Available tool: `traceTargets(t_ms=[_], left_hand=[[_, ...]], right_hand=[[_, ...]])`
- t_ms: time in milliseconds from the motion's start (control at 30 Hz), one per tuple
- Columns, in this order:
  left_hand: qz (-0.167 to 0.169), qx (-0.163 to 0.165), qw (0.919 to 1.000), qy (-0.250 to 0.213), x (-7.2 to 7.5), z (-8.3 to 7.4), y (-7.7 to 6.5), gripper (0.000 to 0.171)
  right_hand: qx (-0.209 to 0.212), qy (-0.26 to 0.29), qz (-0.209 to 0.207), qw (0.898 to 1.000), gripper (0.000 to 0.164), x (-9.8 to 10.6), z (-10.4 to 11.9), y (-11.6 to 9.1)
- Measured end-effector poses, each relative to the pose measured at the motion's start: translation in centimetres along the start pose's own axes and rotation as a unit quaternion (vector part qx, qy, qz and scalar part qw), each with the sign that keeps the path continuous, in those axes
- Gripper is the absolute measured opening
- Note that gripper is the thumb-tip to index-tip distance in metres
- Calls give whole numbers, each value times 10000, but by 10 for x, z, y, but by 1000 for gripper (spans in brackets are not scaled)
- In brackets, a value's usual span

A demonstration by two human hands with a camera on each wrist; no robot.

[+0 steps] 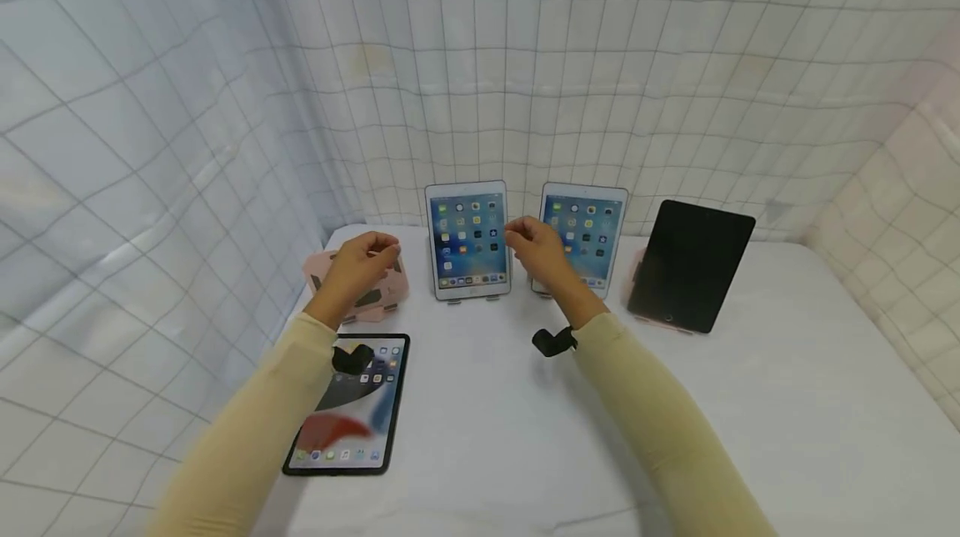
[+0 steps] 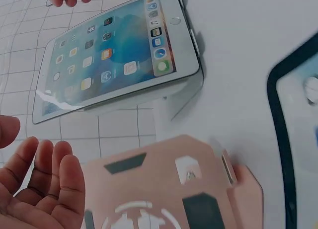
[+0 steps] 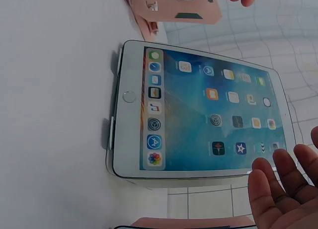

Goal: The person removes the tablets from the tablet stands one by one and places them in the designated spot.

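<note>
My left hand point(image 1: 358, 268) hovers over a pink tablet stand point(image 2: 149, 162) that bears no tablet. Its fingers curve loosely and hold nothing, as the left wrist view shows. Between two white tablets is my right hand point(image 1: 542, 252), near the right edge of the middle-left white tablet point(image 1: 469, 241). Loosely bent fingers point(image 3: 285, 174) show beside that tablet's top end in the right wrist view, holding nothing. The second white tablet point(image 1: 609, 228) stands partly behind the right hand. Both white tablets lean on stands with lit home screens full of app icons.
A larger black-rimmed tablet point(image 1: 348, 404) lies flat at the near left, screen lit, partly under my left arm. At the right, a tablet with a dark screen point(image 1: 692, 266) leans on a pink stand point(image 1: 636, 270). White gridded cloth point(image 1: 480, 62) hangs behind and beside the white table point(image 1: 480, 404).
</note>
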State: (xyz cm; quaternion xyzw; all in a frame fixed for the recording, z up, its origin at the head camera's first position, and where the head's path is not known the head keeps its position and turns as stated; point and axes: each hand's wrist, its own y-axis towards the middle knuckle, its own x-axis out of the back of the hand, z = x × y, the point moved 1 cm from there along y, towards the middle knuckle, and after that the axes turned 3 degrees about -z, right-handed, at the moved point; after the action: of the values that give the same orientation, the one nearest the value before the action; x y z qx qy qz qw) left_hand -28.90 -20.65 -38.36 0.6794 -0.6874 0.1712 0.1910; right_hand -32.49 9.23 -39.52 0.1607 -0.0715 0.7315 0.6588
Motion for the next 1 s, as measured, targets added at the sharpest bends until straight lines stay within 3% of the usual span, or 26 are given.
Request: traceTargets(t_ms=[200, 567, 1000], left_hand=[[-285, -193, 9994, -36, -17, -11, 17, 39], [-1006, 15, 9939, -443, -40, -17, 44, 37], [-1135, 492, 9872, -1004, -57, -14, 63, 40]], right_hand=[[15, -144, -381, 9992, 29, 2, 5, 13], [43, -341, -628, 9974, 36, -3, 11, 28], [-210, -390, -595, 9972, 45, -9, 5, 41]])
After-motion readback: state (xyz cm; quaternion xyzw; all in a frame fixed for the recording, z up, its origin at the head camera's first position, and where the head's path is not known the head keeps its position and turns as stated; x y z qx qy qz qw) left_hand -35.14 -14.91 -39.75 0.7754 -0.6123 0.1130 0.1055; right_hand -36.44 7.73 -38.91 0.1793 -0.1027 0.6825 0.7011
